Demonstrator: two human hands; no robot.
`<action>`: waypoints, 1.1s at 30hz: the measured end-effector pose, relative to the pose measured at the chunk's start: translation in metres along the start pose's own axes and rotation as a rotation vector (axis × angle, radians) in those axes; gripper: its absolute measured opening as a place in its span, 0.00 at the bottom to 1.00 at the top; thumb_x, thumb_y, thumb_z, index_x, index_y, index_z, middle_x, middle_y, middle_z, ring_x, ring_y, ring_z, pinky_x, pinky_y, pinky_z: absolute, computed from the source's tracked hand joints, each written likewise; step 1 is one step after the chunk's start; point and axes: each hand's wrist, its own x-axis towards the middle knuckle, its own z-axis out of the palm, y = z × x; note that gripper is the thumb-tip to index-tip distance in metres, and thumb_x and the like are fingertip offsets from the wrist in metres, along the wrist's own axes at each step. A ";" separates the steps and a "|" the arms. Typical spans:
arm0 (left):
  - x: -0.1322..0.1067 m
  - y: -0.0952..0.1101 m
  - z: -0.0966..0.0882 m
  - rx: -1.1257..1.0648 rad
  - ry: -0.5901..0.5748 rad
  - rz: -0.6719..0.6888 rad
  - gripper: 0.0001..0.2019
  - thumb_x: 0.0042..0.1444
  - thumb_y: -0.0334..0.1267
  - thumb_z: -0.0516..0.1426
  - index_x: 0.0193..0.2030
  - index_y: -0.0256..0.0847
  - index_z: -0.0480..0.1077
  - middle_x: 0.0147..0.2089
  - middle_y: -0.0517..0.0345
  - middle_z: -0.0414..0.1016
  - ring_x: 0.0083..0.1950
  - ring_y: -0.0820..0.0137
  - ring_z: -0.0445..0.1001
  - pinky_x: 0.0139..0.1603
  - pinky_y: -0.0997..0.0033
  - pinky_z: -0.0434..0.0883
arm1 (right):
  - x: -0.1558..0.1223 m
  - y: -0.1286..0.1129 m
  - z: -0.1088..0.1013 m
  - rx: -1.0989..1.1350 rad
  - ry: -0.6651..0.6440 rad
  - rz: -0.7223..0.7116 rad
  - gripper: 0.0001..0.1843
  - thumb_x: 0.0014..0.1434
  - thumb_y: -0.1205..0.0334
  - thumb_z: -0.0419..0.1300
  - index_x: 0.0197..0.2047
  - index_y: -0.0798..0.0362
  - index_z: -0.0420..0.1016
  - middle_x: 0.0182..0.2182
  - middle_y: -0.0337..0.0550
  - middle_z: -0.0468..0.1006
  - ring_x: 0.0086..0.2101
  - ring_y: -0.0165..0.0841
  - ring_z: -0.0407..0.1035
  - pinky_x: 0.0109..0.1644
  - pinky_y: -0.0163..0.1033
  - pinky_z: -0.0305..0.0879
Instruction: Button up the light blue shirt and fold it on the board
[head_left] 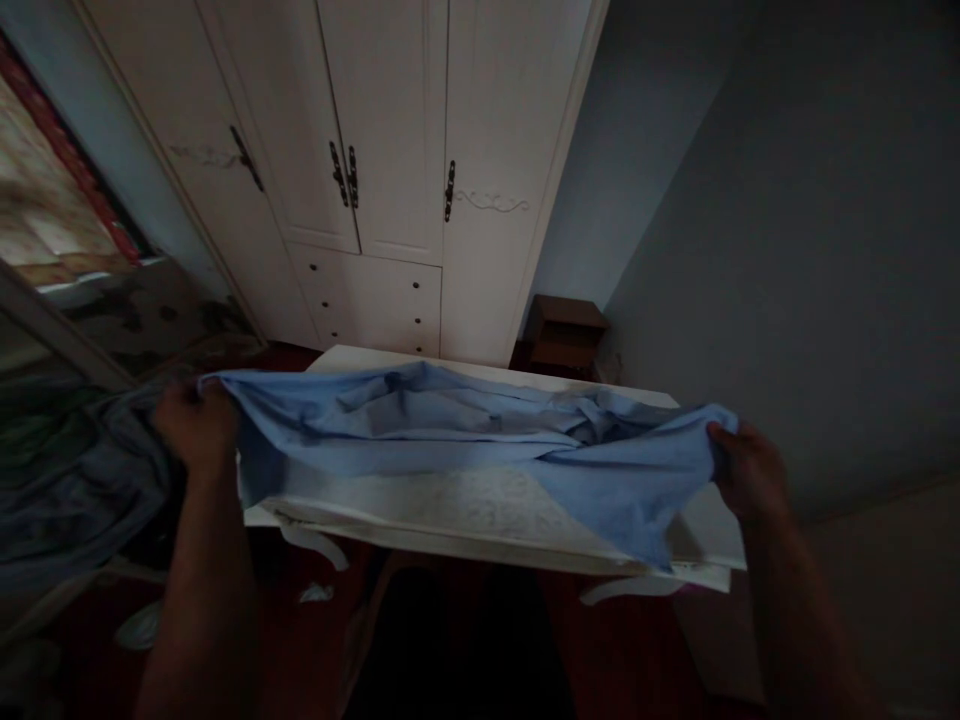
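Observation:
A light blue garment (465,435) is stretched out across a small white table (450,505) in front of me. My left hand (196,425) is closed on the garment's left end, just past the table's left edge. My right hand (746,470) grips the right end, near the table's right corner. The cloth lies rumpled in the middle, and one corner hangs down over the table's front right.
A white wardrobe (390,170) with dark handles stands behind the table. A small brown stool (562,335) sits by the blue-grey wall. A heap of dark clothes (67,480) lies at the left. The floor below is dark red.

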 end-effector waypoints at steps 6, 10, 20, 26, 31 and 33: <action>-0.044 0.031 -0.033 0.055 -0.477 0.007 0.15 0.50 0.52 0.56 0.29 0.43 0.75 0.30 0.52 0.78 0.36 0.54 0.77 0.40 0.56 0.73 | -0.054 0.006 0.024 -0.481 -0.666 0.056 0.18 0.47 0.47 0.68 0.35 0.52 0.78 0.31 0.43 0.80 0.30 0.38 0.73 0.31 0.38 0.70; -0.123 0.078 -0.022 -0.182 -0.397 0.098 0.18 0.52 0.52 0.55 0.39 0.40 0.77 0.36 0.55 0.80 0.39 0.59 0.77 0.42 0.62 0.73 | -0.102 0.033 0.063 -0.389 -0.738 0.037 0.22 0.54 0.44 0.63 0.45 0.51 0.76 0.31 0.41 0.79 0.28 0.33 0.71 0.30 0.36 0.69; -0.243 0.106 0.021 -0.391 -1.248 0.320 0.19 0.56 0.53 0.56 0.51 0.50 0.75 0.35 0.51 0.80 0.35 0.60 0.79 0.38 0.61 0.74 | -0.137 0.048 0.072 -0.262 -1.242 0.142 0.30 0.57 0.48 0.63 0.61 0.46 0.66 0.50 0.50 0.76 0.44 0.38 0.75 0.44 0.45 0.73; -0.181 0.064 0.012 -0.327 -0.800 0.142 0.20 0.52 0.54 0.56 0.45 0.43 0.76 0.38 0.54 0.80 0.36 0.64 0.78 0.37 0.68 0.74 | -0.091 0.032 0.025 -0.226 -0.707 0.077 0.23 0.55 0.48 0.64 0.49 0.53 0.73 0.37 0.48 0.80 0.33 0.35 0.75 0.34 0.40 0.72; -0.132 0.028 0.032 -0.064 -0.367 0.229 0.23 0.53 0.45 0.55 0.53 0.37 0.70 0.49 0.45 0.76 0.49 0.57 0.75 0.48 0.59 0.73 | -0.073 0.042 0.029 -0.181 -0.559 0.074 0.26 0.51 0.47 0.66 0.49 0.54 0.71 0.36 0.47 0.79 0.31 0.33 0.74 0.33 0.39 0.72; -0.112 0.017 0.038 0.084 -0.323 0.322 0.27 0.49 0.38 0.56 0.58 0.33 0.66 0.57 0.39 0.72 0.59 0.52 0.68 0.59 0.53 0.66 | -0.060 0.054 0.029 -0.197 -0.517 0.062 0.28 0.50 0.48 0.66 0.51 0.52 0.69 0.42 0.48 0.78 0.32 0.34 0.74 0.34 0.40 0.72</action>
